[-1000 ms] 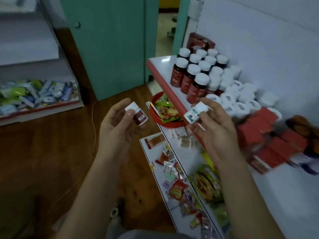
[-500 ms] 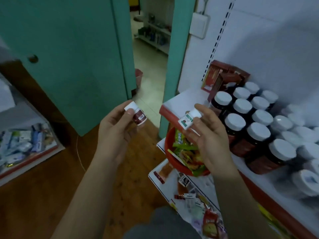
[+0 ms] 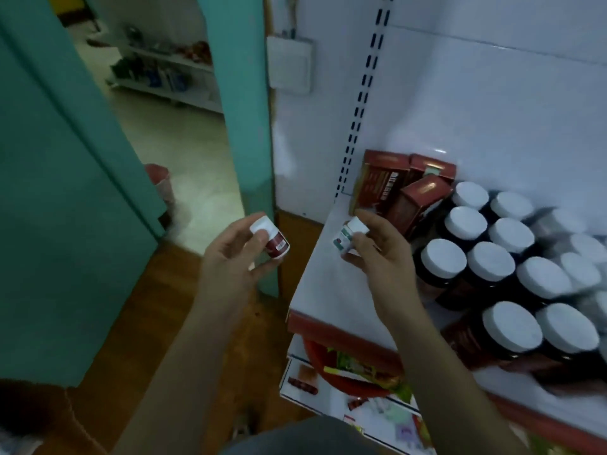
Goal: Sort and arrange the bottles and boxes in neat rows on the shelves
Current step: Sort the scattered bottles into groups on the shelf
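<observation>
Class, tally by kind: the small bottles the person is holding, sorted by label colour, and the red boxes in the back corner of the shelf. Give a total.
Red-labelled small bottle, in the left hand: 1
Green-labelled small bottle, in the right hand: 1
Red boxes: 3
Total: 5

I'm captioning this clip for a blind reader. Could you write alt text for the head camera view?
A person's left hand holds a small dark red bottle and the right hand a white-and-green bottle, by the bare end of a white shelf. Rows of larger white-lidded jars and some red boxes stand on it.
</observation>
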